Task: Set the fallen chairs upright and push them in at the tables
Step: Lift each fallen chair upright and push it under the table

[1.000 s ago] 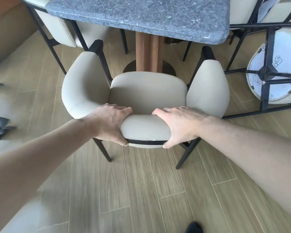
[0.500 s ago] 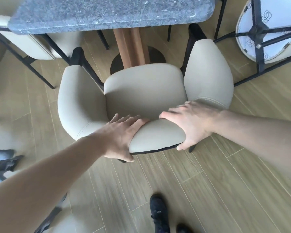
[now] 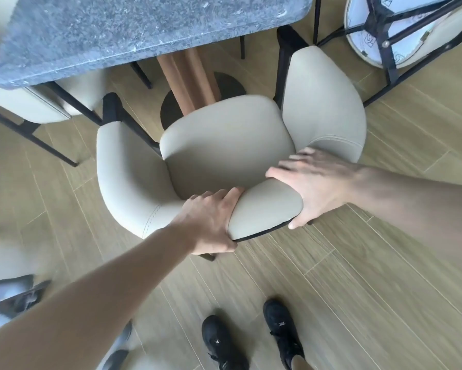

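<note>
Beige upholstered armchair (image 3: 224, 145) stood upright on the wood-plank floor (image 3: 358, 276), just near of the grey stone table (image 3: 133, 30), seat front close to the table's brown pedestal (image 3: 187, 76) and dark round base (image 3: 224, 84). Chair sat slightly angled, not square to the table edge; seat was not under the tabletop.

Left hand (image 3: 211, 222) gripped the top of the backrest at its left end, fingers curled over the inner side, thumb wrapped under the black lower rim. Right hand (image 3: 312, 188) held the backrest's right end where it met the right arm wing, fingers spread over the top and blurred, thumb hooked under the black rim. Both hands were closed round the backrest, padded top rail between them.

Overturned chair (image 3: 400, 30) lay far right, white seat underside and black leg frame facing the camera, well apart from the held chair. Second beige chair (image 3: 35, 105) stood far left, partly under the table. Black shoes (image 3: 251, 343) were on the floor near of the chair. Blurred dark-and-white object at the near left edge, could not tell what it was.
</note>
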The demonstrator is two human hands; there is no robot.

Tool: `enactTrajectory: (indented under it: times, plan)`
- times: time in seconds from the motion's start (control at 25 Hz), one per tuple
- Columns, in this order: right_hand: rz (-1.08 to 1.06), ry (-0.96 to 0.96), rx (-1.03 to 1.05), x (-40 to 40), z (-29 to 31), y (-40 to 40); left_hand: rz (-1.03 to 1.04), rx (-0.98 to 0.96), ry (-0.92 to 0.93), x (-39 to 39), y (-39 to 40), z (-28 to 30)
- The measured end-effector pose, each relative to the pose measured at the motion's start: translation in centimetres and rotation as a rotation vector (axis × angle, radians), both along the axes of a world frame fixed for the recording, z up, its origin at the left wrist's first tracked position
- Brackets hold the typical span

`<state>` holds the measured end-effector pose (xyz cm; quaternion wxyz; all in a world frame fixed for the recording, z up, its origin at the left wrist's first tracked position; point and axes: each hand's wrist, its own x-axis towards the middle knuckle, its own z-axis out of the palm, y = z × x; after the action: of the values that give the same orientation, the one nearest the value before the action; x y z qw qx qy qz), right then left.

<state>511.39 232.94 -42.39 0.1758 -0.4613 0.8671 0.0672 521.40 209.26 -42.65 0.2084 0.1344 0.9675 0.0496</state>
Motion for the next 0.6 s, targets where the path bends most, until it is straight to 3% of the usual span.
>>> enactTrajectory:
  times: [0.28, 0.6]
  plan:
    - [-0.117, 0.189, -0.118, 3.7, -1.1, -0.1, -0.07, -0.003, 0.013, -0.3, -1.0, 0.3]
    - [-0.114, 0.133, 0.129, 3.4, -0.1, -4.4, -0.242, -0.041, 0.089, -0.8, -4.8, 0.3]
